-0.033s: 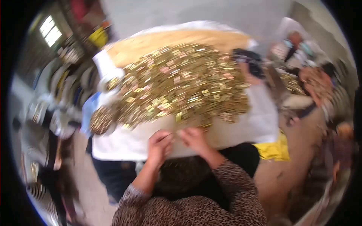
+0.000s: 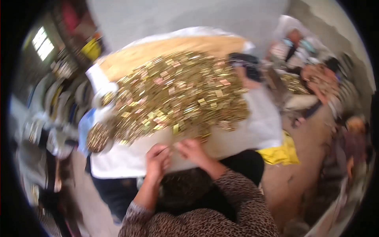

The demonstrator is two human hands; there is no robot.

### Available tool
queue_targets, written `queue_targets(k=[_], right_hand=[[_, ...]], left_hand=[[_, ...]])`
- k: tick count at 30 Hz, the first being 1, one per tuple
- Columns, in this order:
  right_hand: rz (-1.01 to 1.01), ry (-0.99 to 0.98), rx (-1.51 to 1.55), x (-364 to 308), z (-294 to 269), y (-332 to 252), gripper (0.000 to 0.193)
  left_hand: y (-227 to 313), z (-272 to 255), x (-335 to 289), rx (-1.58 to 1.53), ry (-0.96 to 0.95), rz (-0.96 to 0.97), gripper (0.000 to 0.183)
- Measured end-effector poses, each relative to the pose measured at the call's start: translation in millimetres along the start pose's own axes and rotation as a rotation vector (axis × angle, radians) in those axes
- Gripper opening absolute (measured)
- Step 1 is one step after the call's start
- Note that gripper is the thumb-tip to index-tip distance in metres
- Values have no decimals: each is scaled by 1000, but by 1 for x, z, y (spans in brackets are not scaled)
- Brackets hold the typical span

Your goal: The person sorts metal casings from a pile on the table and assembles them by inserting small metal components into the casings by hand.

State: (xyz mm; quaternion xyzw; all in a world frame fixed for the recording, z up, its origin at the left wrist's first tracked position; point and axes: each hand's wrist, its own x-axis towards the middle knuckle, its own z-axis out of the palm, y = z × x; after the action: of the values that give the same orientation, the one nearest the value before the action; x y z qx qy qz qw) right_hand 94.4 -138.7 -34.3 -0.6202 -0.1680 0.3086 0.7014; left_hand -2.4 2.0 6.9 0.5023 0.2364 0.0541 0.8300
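A broad heap of small, flat, gold-coloured metal pieces [image 2: 177, 93] covers the middle of the white cloth [image 2: 122, 162], with a few pinkish and silvery ones among them. At the near side of the heap, my left hand [image 2: 158, 157] is closed, thumb against bent fingers. Close by on its right, my right hand [image 2: 192, 151] is also closed, its fingertips pinched and pointing at the left one. Blur and small size hide whatever lies between the fingers. Left of the heap stand a round container [image 2: 98, 137] full of similar pieces and a smaller white one [image 2: 106, 98].
A tan sheet [image 2: 146, 48] lies along the far edge. Something dark [image 2: 244, 60] sits at the heap's far right. A yellow bag [image 2: 282, 152] lies beyond the cloth's right edge. Other people [image 2: 294, 43] sit at the right, near another gold-coloured pile [image 2: 294, 83]. Stacked sacks [image 2: 59, 96] line the left.
The whole scene has shifted slightly left and down in the picture. Both hands keep nearly the same pose and place by the heap.
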Motion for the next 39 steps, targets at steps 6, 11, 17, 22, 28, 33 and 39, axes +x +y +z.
queue_targets(k=[6, 11, 17, 22, 28, 33, 39], right_hand=[[-33, -96, -42, -6, -4, -17, 37], [-2, -104, -15, -8, -11, -23, 35], [2, -187, -75, 0, -11, -17, 34], [121, -187, 59, 0, -5, -14, 35], [231, -267, 107, 2, -4, 6, 33], [238, -287, 116, 1, -2, -2, 32], [188, -329, 73, -2, -4, -3, 30]], left_hand=[[-10, -2, 1, -21, -127, 159, 4], [-9, 3, 4, -126, -218, 98, 9], [-25, -15, 15, -282, -325, 6, 10], [-32, -21, 18, -312, -313, 37, 8], [-40, -30, 26, -374, -320, 11, 4], [-49, -37, 22, -580, -393, -105, 6], [-53, -34, 19, -630, -444, -118, 5]])
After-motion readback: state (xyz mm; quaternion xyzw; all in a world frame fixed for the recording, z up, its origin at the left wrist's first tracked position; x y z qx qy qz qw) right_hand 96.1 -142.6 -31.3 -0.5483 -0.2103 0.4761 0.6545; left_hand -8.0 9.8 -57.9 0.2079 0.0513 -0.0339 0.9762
